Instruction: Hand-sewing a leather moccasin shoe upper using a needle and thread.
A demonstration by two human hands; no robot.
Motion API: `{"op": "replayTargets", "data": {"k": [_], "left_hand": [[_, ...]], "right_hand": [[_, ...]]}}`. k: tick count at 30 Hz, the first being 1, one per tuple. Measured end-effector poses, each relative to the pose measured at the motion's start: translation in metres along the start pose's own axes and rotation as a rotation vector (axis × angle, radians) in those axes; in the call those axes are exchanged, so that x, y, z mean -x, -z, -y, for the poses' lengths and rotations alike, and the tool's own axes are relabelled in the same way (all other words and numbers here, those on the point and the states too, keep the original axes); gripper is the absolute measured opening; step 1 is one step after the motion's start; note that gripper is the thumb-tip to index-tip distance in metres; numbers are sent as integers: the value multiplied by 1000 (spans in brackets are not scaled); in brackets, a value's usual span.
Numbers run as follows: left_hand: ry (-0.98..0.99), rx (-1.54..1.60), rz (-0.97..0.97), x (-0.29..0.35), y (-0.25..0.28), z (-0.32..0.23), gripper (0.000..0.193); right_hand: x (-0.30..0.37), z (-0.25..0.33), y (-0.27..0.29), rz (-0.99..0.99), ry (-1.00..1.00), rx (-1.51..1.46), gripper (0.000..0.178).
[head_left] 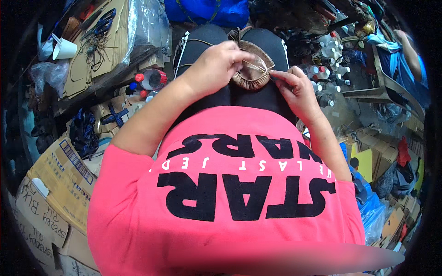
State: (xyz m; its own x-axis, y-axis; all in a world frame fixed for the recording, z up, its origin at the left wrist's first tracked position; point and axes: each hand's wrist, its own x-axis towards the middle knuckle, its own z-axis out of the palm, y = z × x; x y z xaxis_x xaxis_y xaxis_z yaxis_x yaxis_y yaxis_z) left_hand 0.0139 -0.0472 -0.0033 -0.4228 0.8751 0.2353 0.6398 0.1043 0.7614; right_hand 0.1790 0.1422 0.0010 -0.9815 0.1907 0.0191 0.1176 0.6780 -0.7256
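A brown leather shoe upper (253,84), with puckered stitching around its curved near edge, rests over my thighs in dark trousers. Pale thread (260,66) fans out from a point at its right side. My left hand (225,60) is closed in a pinch above the upper's left side, slightly blurred, with strands of the thread running to its fingers. At the right edge, beside the point where the strands meet, my right hand (297,89) pinches the upper between thumb and fingers. The fingertips partly cover what lies under them.
Several plastic bottles (329,69) stand on the floor at right, near a chair frame (368,93). Another bottle (154,79) lies at left beside a board stacked with cardboard (99,50). A blue bag (207,11) is ahead. Another person's arm (411,55) shows far right.
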Motion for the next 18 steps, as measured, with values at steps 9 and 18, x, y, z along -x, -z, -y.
{"op": "replayTargets", "data": {"k": [9,18], "left_hand": [[-73,-125,-194,0,-10,11,13],[-85,-252,1,4,-4,7,16]], "right_hand": [[-1,-4,3,57,-58,-57,29],[-6,-8,12,110,-6,32,29]]}}
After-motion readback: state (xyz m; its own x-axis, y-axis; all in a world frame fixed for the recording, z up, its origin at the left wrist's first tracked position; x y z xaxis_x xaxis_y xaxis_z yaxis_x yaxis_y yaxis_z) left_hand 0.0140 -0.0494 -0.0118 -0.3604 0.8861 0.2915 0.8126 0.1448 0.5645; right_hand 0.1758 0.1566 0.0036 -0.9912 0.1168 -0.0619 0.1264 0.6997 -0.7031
